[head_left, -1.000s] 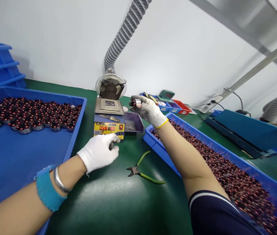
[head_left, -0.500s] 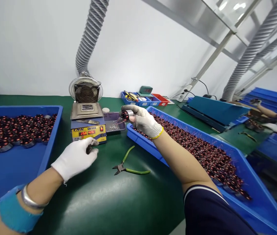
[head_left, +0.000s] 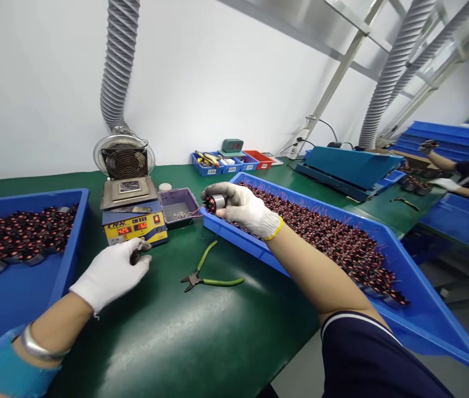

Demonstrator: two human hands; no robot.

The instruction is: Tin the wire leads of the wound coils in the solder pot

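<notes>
My right hand, in a white glove with grey, soiled fingers, pinches a motor stator between thumb and fingers. The stator is a silvery metal ring with a black, copper-wound core, and thin reddish wires trail from its left side. It is held above the near left corner of a blue tray of similar stators. My left hand, gloved in white, hovers over the table before a yellow-and-blue soldering pot; its fingers are loosely curled with a gap at the thumb, and nothing shows between them. Green-handled cutters lie spread between my hands.
Another blue tray with stators stands at left. A purple-grey bin with metal bits adjoins the pot, under a fan and hose. Small bins and a clock stand behind. A co-worker's hand appears far right.
The view has swung right, so things sit further left. The stator has turned in my right hand, showing more of its metal side. My left hand keeps its loose curl.
</notes>
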